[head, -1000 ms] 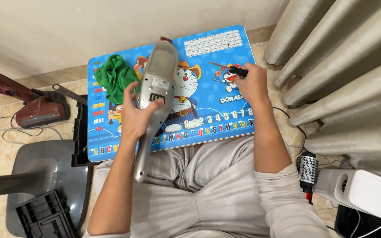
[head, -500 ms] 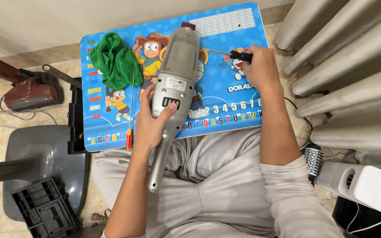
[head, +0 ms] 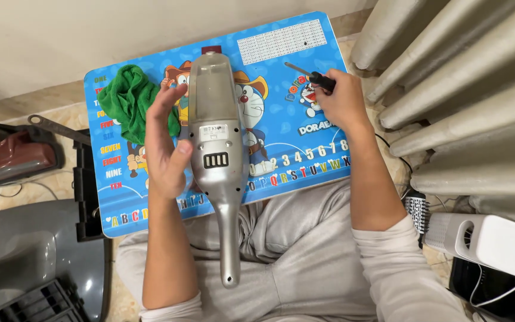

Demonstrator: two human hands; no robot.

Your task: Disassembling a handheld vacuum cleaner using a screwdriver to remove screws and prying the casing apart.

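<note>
While the person sits with legs under the small table, one view only, the head camera looking down:

Head view, centre: silver handheld vacuum lies underside up, nose toward the top of the frame, handle hanging off the table's near edge over the lap; that leaves the vent and label panel facing up where they can be reached.

Head view, left of centre: left hand is cupped loosely against the vacuum's side, fingers spread and half curled, thumb touching the body by the vent; it looks like a steadying hold, not a full grasp.

Head view, upper right: right hand is closed round a screwdriver, black handle in the fist, shaft pointing to the upper left, tip just above the table top, apart from the vacuum.

Head view, upper left: green cloth lies bunched on the table, just beside the left hand's fingers, likely parked within reach.

Head view, middle band: blue cartoon table carries it all, printed with letters and figures.

Head view, left edge: dark red appliance and a grey plastic base sit on the floor.

Head view, lower right: white fan heater on the floor, next to a hairbrush.

Head view, right: grey curtain hangs in folds.
</note>
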